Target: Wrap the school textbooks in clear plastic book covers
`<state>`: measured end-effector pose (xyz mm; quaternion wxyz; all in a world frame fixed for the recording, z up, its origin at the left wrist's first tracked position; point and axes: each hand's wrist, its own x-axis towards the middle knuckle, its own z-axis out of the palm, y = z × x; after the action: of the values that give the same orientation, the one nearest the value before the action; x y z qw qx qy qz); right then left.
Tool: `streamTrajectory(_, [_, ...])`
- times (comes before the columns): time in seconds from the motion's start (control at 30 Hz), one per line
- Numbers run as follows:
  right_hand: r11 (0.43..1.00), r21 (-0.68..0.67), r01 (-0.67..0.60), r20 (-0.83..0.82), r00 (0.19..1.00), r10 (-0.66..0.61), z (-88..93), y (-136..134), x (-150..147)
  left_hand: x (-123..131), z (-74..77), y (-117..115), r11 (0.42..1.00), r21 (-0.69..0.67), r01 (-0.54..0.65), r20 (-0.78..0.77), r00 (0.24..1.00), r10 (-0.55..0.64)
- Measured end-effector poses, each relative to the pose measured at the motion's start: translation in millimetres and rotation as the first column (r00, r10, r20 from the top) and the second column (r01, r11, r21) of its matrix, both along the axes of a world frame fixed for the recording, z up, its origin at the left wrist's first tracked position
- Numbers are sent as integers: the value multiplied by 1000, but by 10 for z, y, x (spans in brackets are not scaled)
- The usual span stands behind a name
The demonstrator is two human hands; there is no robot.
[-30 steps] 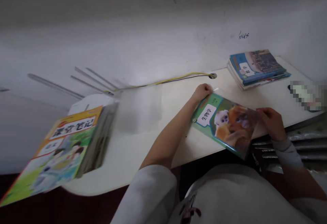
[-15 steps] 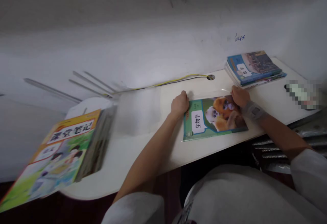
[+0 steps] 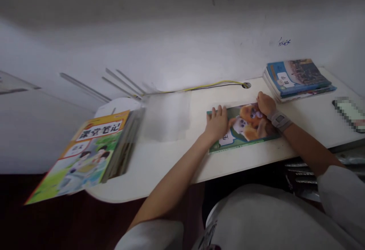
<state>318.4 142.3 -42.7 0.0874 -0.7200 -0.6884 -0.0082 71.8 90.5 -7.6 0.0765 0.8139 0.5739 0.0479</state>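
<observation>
A green book [image 3: 243, 125] with orange and white monkeys on its cover lies on the white desk [image 3: 171, 158]. My left hand [image 3: 217, 122] rests flat on the book's left part with its fingers spread, covering some of the title label. My right hand [image 3: 266, 104], with a grey band on the wrist, is closed at the book's upper right corner. Its fingers are curled over the edge, and the fingertips are hidden.
A stack of blue-covered books [image 3: 298, 78] stands at the back right, with a phone [image 3: 349, 113] beyond it. At the left, a yellow and green book [image 3: 88, 155] lies on another stack. A yellow cable [image 3: 211, 85] runs along the wall to a desk hole.
My left hand has gone from gripping the book's left edge to lying open on its cover. The view has shifted, so the desk items appear further right.
</observation>
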Motion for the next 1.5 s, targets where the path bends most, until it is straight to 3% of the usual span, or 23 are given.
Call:
streamTrajectory(0.1, [1000, 2, -5, -10, 1000, 5, 35, 0, 67, 69, -135, -104, 995, -97, -21, -38, 999, 17])
streamTrajectory(0.27, [994, 87, -67, 35, 997, 64, 211, -108, 73, 46, -321, -133, 998, -2, -67, -74, 995, 67])
streamTrajectory(0.33, [960, 154, -234, 95, 970, 222, 248, -242, -86, 46, -340, -154, 997, 18, -76, -79, 994, 77])
streamTrajectory(0.43, [823, 116, -556, 126, 830, 543, 172, -515, -424, 42, -351, -196, 996, 47, -73, -73, 994, 77])
streamTrajectory(0.5, [781, 66, -622, 115, 782, 613, 64, -676, -580, 9, -363, -203, 995, 65, -71, -58, 996, 75])
streamTrajectory(0.63, [807, 50, -588, 119, 806, 580, -85, -781, -519, -170, -365, -125, 991, 54, -124, -35, 991, 126])
streamTrajectory(0.73, [852, 51, -522, 136, 848, 512, -89, -734, -276, -376, -299, -85, 964, 67, -258, -35, 965, 260])
streamTrajectory(0.83, [911, 54, -410, 159, 904, 397, -68, -709, -60, -563, -208, -186, 942, 120, -315, 5, 949, 317])
streamTrajectory(0.9, [930, 65, -361, 182, 921, 344, -55, -723, 9, -638, -181, -323, 955, 117, -273, 67, 961, 267])
streamTrajectory(1.03, [913, 84, -400, 225, 900, 374, -16, -782, -32, -664, -241, -588, 979, 79, -187, 231, 959, 165])
streamTrajectory(1.2, [894, 89, -440, 196, 887, 417, 0, -824, -134, -649, -340, -697, 952, 69, -300, 389, 886, 251])
streamTrajectory(1.37, [867, 85, -491, 167, 865, 473, -94, -829, -139, -627, -351, -656, 923, 75, -376, 365, 872, 326])
streamTrajectory(1.5, [862, 87, -500, 155, 861, 484, -127, -811, -128, -582, -302, -638, 928, 55, -368, 262, 902, 342])
